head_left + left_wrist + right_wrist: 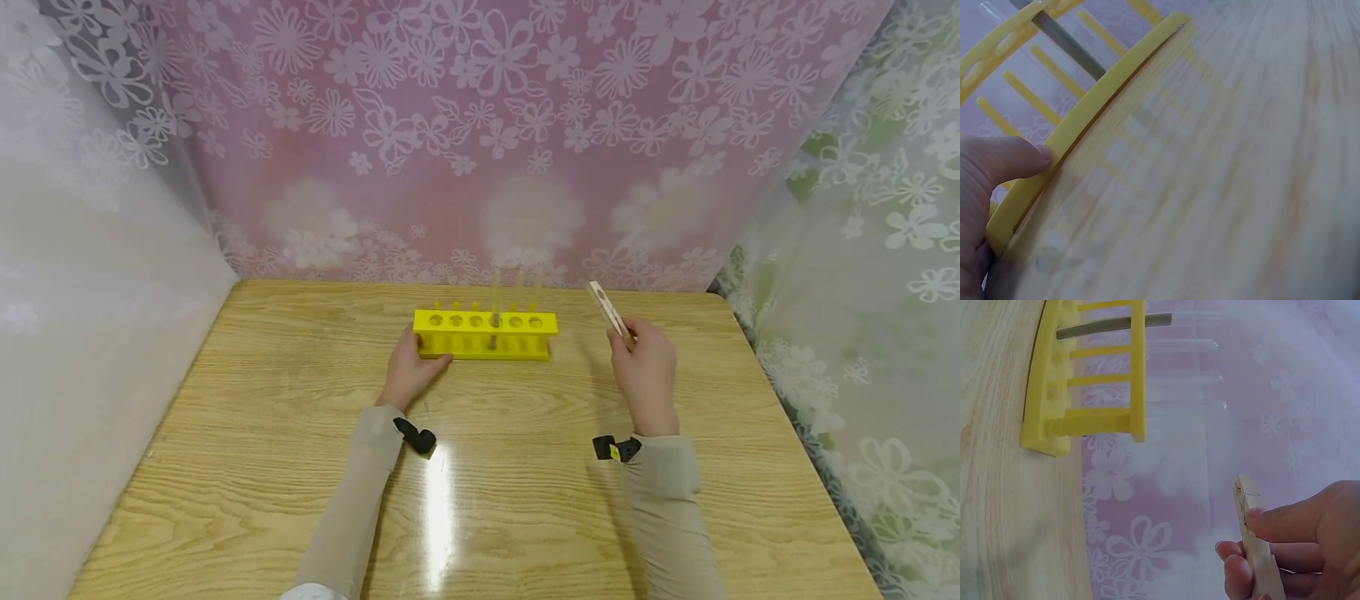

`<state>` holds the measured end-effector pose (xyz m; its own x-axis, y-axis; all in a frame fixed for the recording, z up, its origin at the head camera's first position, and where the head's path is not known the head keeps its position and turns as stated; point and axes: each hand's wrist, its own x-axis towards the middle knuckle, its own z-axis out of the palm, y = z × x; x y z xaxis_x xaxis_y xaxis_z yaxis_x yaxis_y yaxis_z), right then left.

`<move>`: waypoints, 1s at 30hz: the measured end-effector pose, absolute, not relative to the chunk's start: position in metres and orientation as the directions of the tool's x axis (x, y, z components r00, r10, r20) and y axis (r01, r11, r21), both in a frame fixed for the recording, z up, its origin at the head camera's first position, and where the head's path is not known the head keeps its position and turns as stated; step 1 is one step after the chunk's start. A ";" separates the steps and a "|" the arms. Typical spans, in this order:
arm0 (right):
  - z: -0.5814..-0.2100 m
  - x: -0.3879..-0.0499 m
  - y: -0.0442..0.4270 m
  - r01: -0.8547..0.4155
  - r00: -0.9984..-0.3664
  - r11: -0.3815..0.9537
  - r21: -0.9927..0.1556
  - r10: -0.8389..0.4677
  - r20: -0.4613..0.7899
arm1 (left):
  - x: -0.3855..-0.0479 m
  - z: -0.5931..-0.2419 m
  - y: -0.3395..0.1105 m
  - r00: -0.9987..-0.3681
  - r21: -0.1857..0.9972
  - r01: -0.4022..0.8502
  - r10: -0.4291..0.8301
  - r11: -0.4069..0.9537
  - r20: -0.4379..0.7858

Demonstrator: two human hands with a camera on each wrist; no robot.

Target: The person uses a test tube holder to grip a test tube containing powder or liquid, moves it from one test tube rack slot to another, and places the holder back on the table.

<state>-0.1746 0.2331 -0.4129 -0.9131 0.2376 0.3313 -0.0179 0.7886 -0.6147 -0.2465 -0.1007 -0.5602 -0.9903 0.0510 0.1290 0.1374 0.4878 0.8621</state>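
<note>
My left hand (408,371) grips the left end of a yellow test tube rack (486,332) that stands on the table. In the left wrist view its thumb (1019,159) presses on the front of the rack's base; the other fingers are mostly hidden. A clear test tube (496,292) with grey-brown contents (1097,328) stands in one of the rack's holes. Off to the right, my right hand (647,367) holds a wooden test tube holder (606,307) up in the air. Thumb and fingers pinch it near its metal spring (1244,506), its far end clear of the rack.
Several yellow pegs (1032,97) line the rack's back. Clear tubes (1185,345) sit over pegs on its right side. A pink flowered curtain (450,150) hangs behind the wooden table (517,467), with pale sheets (97,275) at both sides.
</note>
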 end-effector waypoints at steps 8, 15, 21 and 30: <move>-0.398 -0.170 0.221 -0.053 -0.909 0.814 -0.578 0.201 0.366 | -0.248 -0.562 -0.101 -0.989 0.860 0.149 0.054 0.488 0.141; -0.390 -0.169 0.210 -0.040 -0.909 0.842 -0.537 0.192 0.369 | -0.247 -0.560 -0.101 -0.988 0.864 0.151 0.057 0.480 0.141; -0.387 -0.169 0.203 -0.059 -0.913 0.839 -0.541 0.174 0.370 | -0.247 -0.560 -0.102 -0.987 0.868 0.158 0.058 0.471 0.148; -0.386 -0.170 0.195 -0.145 -0.890 0.852 -0.503 0.110 0.443 | -0.247 -0.561 -0.101 -0.987 0.870 0.162 0.056 0.465 0.153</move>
